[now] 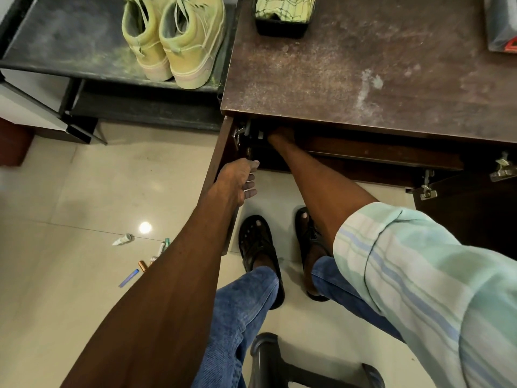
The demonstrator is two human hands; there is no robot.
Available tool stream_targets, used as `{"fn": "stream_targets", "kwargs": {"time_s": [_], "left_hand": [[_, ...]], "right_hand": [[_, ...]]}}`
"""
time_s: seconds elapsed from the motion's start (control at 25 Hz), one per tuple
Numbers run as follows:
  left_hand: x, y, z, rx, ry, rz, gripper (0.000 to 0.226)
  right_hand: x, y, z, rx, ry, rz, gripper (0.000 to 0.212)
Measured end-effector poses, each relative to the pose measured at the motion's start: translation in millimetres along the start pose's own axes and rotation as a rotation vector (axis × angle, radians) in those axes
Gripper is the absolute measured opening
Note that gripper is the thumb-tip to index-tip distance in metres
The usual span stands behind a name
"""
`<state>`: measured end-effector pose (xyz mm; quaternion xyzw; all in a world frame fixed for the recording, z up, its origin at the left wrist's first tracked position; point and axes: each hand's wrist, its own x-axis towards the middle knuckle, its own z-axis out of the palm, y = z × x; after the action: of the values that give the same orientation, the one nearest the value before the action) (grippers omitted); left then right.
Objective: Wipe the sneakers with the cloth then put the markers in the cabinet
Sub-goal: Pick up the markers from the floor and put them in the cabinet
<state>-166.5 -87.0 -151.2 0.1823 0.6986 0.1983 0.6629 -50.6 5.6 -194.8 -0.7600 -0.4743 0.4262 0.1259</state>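
The left hand [236, 179] is seen on the edge of the open cabinet door [221, 169], with the fingers [249, 186] curled round that edge. The right hand [281, 137] is reached into the dark inside of the cabinet [363, 77], just under its top; the fingers there are lost in shadow, so whether they are spread or pinching something cannot be told. Pale, marker-like shapes can be made out just to the left of that hand, beside the hinge, but they are too dim to be named with certainty.

Several markers [131, 277] are left lying on the tiled floor [70, 177], to the left of the left forearm and well apart from the cabinet. The sneakers [173, 40], a yellow-green pair, are stood side by side on the top of a dark shoe rack [56, 40] to the left of the cabinet, heels toward the camera. A checked cloth [282, 7] is kept in a black tray [279, 30] at the far edge of the cabinet top.
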Motion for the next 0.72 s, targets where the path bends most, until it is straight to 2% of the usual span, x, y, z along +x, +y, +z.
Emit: {"fn": "stream_targets", "kwargs": {"time_s": [0.2, 0.36, 0.44, 0.52, 0.64, 0.72], "left_hand": [[-3, 1, 2, 0.012, 0.021, 0.017, 0.007], [-7, 0, 1, 0.078, 0.015, 0.076, 0.011], [-15, -1, 3, 0.186, 0.021, 0.136, 0.017], [-27, -5, 5, 0.404, 0.141, 0.253, 0.014], [-69, -14, 14, 0.665, 0.248, 0.366, 0.026], [-105, -25, 23, 0.784, 0.266, 0.403, 0.020]], "right_hand": [[-13, 5, 0, 0.048, 0.007, -0.087, 0.038], [-32, 13, -5, 0.092, 0.058, -0.137, 0.029], [-51, 25, -9, 0.097, 0.043, -0.104, 0.028], [-79, 38, -18, 0.108, 0.034, -0.107, 0.031], [-130, 51, -37, 0.065, 0.040, -0.140, 0.040], [-168, 56, -49, -0.002, 0.027, -0.175, 0.042]]}}
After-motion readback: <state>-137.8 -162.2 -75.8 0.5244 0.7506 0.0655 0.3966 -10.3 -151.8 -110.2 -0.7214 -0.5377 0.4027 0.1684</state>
